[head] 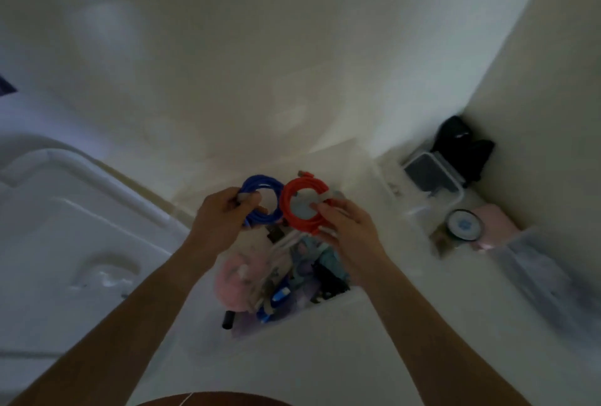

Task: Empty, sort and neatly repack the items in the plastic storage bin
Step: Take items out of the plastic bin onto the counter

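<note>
Holding a blue cable coil (261, 202) in our left hand (221, 220) and a red coil (304, 207) pinched in our right hand (349, 233), we judge both light and floppy, best gripped across the bundled loops.

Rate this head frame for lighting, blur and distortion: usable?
Head view: dim and underexposed, no glare; wide-angle bending curves the white bin lid at left; the coiled blue cable in the left hand and coiled red cable in the right hand read clearly; the clear bin contents and right-edge clutter are soft.
</note>
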